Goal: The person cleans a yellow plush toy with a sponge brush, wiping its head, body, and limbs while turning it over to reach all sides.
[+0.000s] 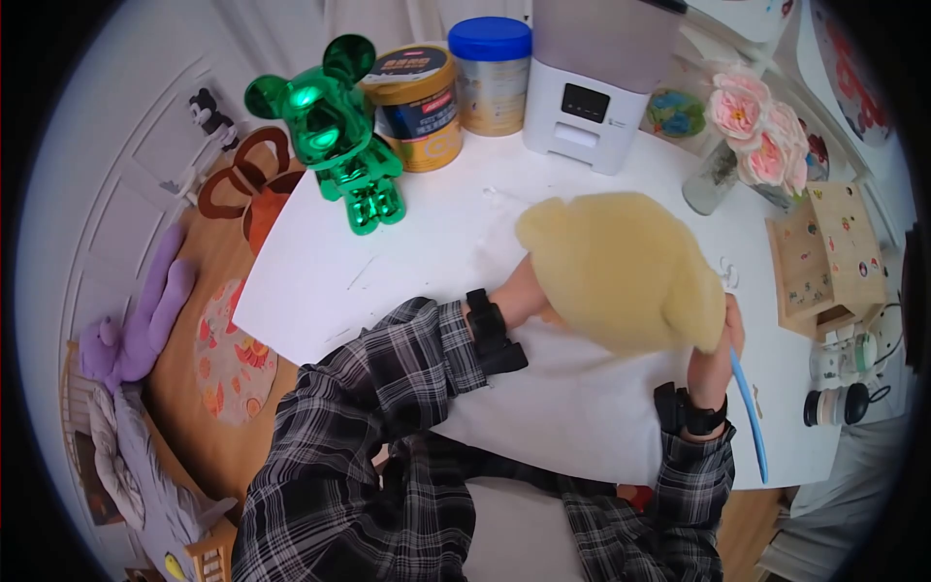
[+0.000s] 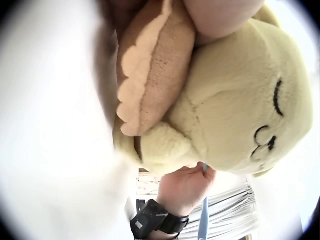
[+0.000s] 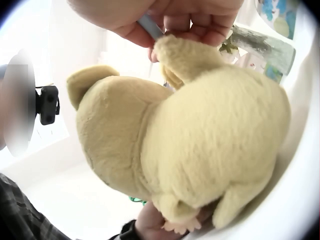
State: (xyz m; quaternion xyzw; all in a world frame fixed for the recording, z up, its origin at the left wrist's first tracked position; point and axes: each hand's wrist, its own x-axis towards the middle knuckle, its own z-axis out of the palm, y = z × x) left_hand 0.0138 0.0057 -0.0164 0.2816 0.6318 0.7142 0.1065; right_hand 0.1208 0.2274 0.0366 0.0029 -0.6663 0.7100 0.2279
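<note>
A pale yellow plush toy point(image 1: 621, 267) is held above the white table between both hands. In the left wrist view the plush point(image 2: 240, 100) shows a stitched face and a scalloped orange-brown piece point(image 2: 157, 70). The left hand point(image 1: 524, 296) grips it from the left and below; its fingers are mostly hidden. On the other side, the right hand point(image 1: 729, 335) pinches a small limb of the plush point(image 3: 210, 135), seen in the right wrist view. That right hand point(image 3: 185, 20) also holds a light blue stick point(image 1: 750, 417), which points down toward the body.
Along the table's point(image 1: 320, 281) back stand a green shiny bear figure point(image 1: 335, 136), a gold tub point(image 1: 422, 107), a blue-lidded tub point(image 1: 492, 78) and a white dispenser point(image 1: 592, 107). To the right are a vase of pink flowers point(image 1: 713, 175), a wooden house point(image 1: 834, 252) and small jars point(image 1: 839, 403).
</note>
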